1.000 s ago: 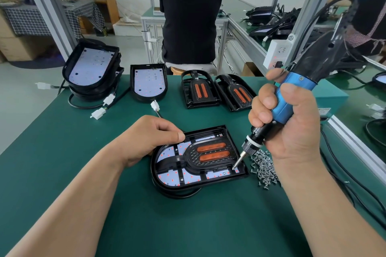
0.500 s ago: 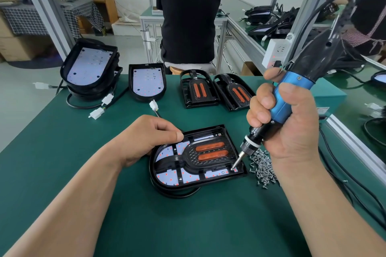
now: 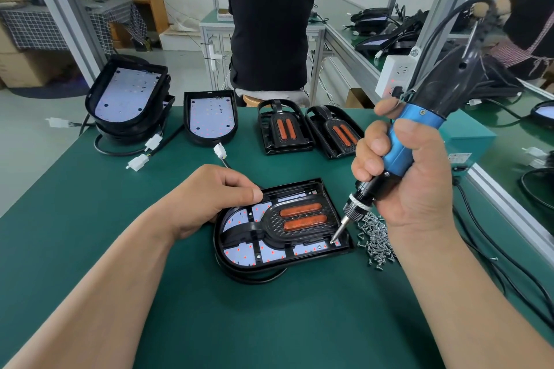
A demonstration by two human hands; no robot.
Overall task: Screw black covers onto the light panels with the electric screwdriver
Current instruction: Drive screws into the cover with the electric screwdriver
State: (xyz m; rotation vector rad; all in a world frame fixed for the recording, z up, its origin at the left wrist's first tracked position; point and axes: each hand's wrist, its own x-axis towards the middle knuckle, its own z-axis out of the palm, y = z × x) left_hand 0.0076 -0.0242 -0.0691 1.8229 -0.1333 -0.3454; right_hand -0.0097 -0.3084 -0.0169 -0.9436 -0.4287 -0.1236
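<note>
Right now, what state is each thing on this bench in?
left hand, holds the rim of the light panel
right hand, grips the electric screwdriver
electric screwdriver, tilted, bit tip at the panel's near right corner
black cover, seated on the light panel
spare covers, two, loose at the back
bare panel, uncovered
screws, loose pile beside the light panel

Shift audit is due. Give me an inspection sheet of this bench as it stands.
Surface: green mat, flat.
Job's things: black cover seated on light panel; electric screwdriver bit at its near right corner; spare covers and bare panels at the far edge.
Clutter: loose screws heaped right of the panel.
Grippers: left hand holds the panel's far rim; right hand grips the screwdriver.
Cables: black cable looped under the panel; white connectors far left.
Surroundings: person in black behind the bench; socket block at right.
</note>
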